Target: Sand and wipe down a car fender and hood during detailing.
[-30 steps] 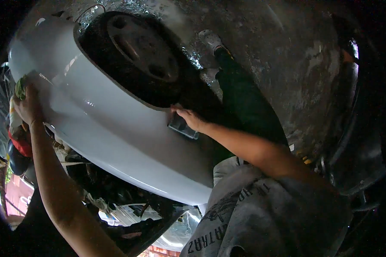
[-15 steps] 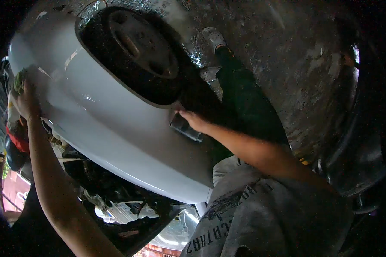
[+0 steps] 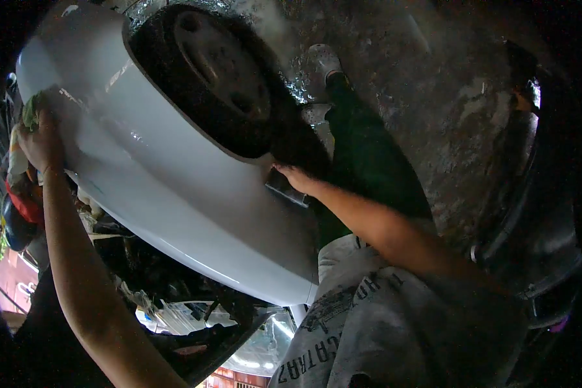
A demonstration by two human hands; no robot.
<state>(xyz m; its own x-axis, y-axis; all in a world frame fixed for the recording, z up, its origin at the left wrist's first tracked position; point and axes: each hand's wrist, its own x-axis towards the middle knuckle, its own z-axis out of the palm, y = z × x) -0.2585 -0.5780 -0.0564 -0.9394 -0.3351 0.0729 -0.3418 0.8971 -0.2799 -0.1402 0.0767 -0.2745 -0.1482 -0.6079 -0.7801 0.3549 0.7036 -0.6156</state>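
Observation:
A pale grey car fender (image 3: 168, 161) curves across the left half of the view, with a dark wheel (image 3: 221, 61) in its arch. Near the lower rear corner of that arch, my right hand (image 3: 297, 179) is closed around a dark, flat rectangular block (image 3: 286, 189), its face against the panel. The block's kind does not show clearly; it resembles a sanding block. At the far left, my left hand (image 3: 44, 143) rests at the fender's edge, closed on a crumpled green cloth (image 3: 31, 111).
An open engine bay (image 3: 142, 258) lies below the fender's inner edge. On the right is a wet, stained floor (image 3: 433, 84); my legs in dark green trousers (image 3: 368, 149) stand beside the wheel. A dark rounded object (image 3: 543, 239) stands at far right.
My right hand and the block have shifted slightly right and up in the picture. My left hand stays at the fender's edge with the cloth. The view has moved slightly.

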